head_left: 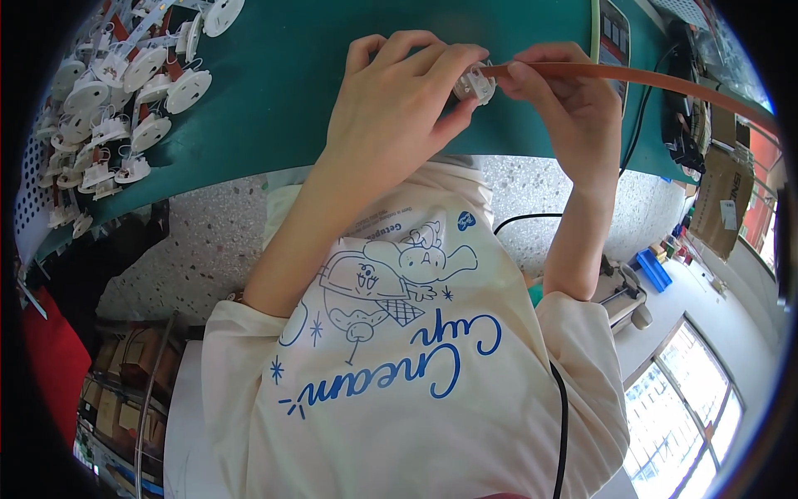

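Over the green table (274,75), my left hand (391,96) is closed on a small white plastic part (475,86), gripping it between thumb and fingers. My right hand (582,108) pinches a flat orange-brown strip (640,73) close to its end. That end meets the white part between my two hands; whether it goes into the part or only touches it, I cannot tell. From my right hand the strip runs off in a long curve to the right. The fingertips of my left hand partly cover the white part.
Several white round plastic parts with thin wires (108,100) lie heaped at the table's left. A device with a dark screen and a green edge (613,37) lies beyond my right hand. A black cable (640,116) runs nearby. At the right hangs a cardboard piece (721,200).
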The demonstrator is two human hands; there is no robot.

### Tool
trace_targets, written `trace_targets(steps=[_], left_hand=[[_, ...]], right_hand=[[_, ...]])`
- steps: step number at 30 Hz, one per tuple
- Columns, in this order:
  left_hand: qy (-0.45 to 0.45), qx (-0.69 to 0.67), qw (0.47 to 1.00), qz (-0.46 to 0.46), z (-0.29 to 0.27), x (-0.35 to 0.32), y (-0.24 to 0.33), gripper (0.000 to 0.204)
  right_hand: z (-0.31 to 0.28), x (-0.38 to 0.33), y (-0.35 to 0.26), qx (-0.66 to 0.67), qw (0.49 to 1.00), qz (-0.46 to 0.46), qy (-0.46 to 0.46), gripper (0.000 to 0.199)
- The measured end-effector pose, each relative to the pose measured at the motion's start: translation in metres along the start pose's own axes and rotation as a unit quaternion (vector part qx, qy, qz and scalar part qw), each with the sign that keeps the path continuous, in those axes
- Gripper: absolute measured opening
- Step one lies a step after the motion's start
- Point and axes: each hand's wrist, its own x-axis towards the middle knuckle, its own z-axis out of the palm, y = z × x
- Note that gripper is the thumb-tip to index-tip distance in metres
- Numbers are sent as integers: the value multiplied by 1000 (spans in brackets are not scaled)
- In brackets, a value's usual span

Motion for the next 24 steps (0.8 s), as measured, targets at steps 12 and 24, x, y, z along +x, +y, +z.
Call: trace_targets(steps=[12,24], left_hand=[[16,-12,1000,7,-1,7,-15,39],[79,-77,994,-3,29,-6,12,34]], right_hand=[[15,5,-18,-168,984,-22,49,10],[-14,-19,32,-78,995,46,46,9]])
